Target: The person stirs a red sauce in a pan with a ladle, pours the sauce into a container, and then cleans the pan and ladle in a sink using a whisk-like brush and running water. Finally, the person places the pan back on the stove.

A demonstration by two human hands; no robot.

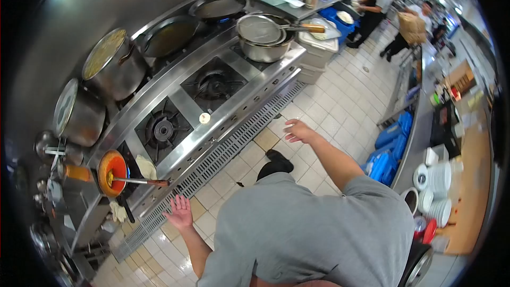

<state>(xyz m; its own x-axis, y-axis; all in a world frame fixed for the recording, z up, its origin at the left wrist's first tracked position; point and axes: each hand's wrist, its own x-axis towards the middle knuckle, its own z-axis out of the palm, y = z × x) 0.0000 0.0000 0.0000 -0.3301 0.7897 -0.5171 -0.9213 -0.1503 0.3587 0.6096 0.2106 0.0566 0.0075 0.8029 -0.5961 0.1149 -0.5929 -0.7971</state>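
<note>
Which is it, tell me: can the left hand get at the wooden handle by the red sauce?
Probably yes: the left hand is open and empty, and the wooden handle juts toward it, nothing visible between.

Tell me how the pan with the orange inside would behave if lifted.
The pan would likely feel stiff, as it looks metal. It may tip, its black handle jutting from one side. The utensil across its rim could slide or swivel.

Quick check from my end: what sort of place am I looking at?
Most likely a commercial kitchen: a long steel range with burners, large stockpots, and stacked white plates on the opposite counter.
</note>
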